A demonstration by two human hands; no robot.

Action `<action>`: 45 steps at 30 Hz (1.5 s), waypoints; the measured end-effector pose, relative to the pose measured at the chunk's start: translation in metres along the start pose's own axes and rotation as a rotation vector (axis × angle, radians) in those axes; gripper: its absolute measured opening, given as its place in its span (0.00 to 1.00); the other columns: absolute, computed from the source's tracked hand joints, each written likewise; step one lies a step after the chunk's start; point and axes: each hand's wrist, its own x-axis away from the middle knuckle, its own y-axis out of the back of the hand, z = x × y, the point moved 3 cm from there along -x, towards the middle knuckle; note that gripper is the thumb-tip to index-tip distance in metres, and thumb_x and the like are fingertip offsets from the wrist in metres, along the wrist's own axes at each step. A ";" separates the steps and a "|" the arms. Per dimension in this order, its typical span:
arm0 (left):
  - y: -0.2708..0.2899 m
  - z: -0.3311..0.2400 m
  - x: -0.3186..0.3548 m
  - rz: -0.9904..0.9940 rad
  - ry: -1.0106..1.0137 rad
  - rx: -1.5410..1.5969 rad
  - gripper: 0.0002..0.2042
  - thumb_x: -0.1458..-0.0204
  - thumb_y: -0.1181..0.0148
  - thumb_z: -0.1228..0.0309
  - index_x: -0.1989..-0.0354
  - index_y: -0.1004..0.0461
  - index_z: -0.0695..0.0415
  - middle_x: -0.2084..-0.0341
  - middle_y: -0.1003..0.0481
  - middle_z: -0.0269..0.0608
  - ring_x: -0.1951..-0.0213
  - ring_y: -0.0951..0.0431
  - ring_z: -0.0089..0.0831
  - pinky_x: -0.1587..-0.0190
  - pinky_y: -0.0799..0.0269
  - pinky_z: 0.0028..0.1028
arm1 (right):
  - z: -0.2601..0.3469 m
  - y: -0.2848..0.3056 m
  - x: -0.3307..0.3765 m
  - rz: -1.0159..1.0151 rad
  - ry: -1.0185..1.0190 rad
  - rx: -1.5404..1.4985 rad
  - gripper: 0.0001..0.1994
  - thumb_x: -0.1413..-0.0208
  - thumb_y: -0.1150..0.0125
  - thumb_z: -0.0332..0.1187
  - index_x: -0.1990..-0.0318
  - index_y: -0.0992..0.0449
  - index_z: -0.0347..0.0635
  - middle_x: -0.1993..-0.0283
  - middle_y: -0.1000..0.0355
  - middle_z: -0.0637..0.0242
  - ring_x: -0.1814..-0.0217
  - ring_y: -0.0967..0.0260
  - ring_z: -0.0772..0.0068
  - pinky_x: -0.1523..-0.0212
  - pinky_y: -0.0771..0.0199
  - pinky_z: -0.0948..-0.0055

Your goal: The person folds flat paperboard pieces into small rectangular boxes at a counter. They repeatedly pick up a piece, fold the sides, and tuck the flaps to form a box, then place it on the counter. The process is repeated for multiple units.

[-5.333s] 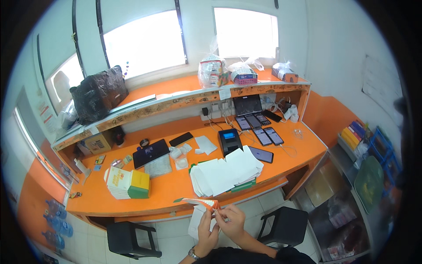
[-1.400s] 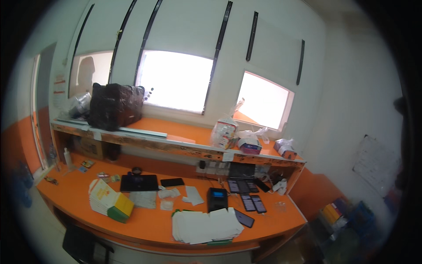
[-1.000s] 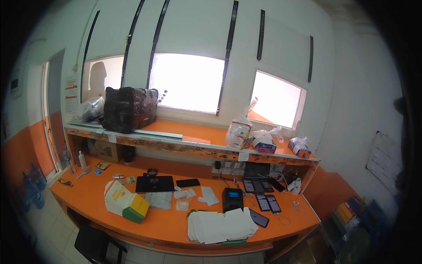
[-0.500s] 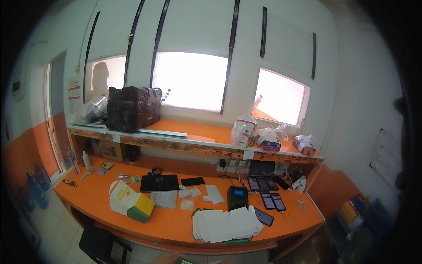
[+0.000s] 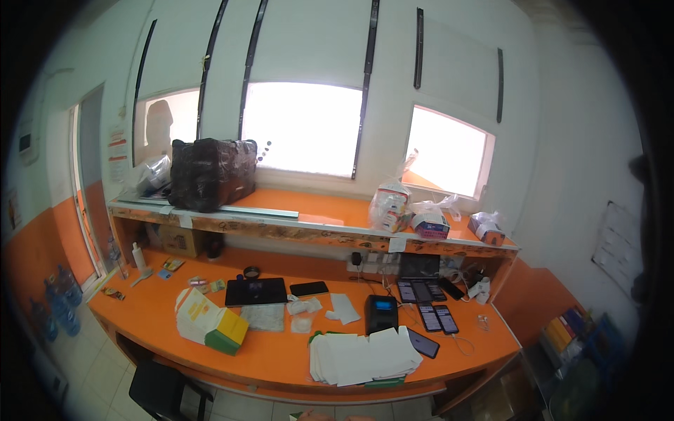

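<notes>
At the very bottom edge my left hand [image 5: 314,415] shows only as a sliver of bent fingers. A green-and-white piece [image 5: 294,417] sits against these fingers, mostly cut off by the frame. To its right a small strip of my right hand [image 5: 361,418] appears; its fingers are hidden. In front of the hands, on the orange desk [image 5: 281,358], lies a thick fanned stack of white sheets [image 5: 365,356] with green edges beneath. Further left rests a bundle of white, yellow and green flat cartons [image 5: 210,321], spread like a fan.
Along the desk are a dark laptop-like device [image 5: 256,292], a black terminal with a blue screen [image 5: 381,314] and several phones [image 5: 439,318] with cables. A black-wrapped bundle [image 5: 214,174] and bagged boxes [image 5: 430,224] stand on the raised shelf. A black stool [image 5: 165,391] stands at lower left.
My left hand has shifted right and lower, and less of it shows. The green-and-white piece now appears at its left side. Items on the desk have stayed put; the view has shifted slightly.
</notes>
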 end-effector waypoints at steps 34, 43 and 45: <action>0.006 0.010 0.000 0.260 -0.074 -0.039 0.10 0.52 0.45 0.69 0.66 0.22 0.61 0.75 0.24 0.54 0.72 0.25 0.48 0.65 0.30 0.38 | 0.039 -0.006 0.021 -0.066 0.368 0.269 0.04 0.56 0.38 0.27 0.70 0.22 0.41 0.71 0.28 0.56 0.69 0.31 0.52 0.68 0.31 0.62; 0.003 0.018 0.010 0.337 -0.067 0.061 0.10 0.50 0.44 0.67 0.66 0.23 0.62 0.76 0.25 0.53 0.73 0.25 0.44 0.67 0.31 0.35 | 0.028 -0.015 0.024 0.108 -0.079 -0.151 0.11 0.54 0.38 0.27 0.60 0.20 0.43 0.67 0.28 0.54 0.64 0.29 0.55 0.65 0.30 0.65; 0.008 0.013 0.013 0.317 -0.053 0.048 0.10 0.50 0.43 0.67 0.68 0.24 0.62 0.77 0.26 0.51 0.74 0.26 0.42 0.68 0.32 0.35 | 0.022 -0.018 0.018 0.144 0.163 0.106 0.12 0.53 0.37 0.28 0.58 0.21 0.43 0.63 0.28 0.54 0.60 0.30 0.54 0.62 0.30 0.64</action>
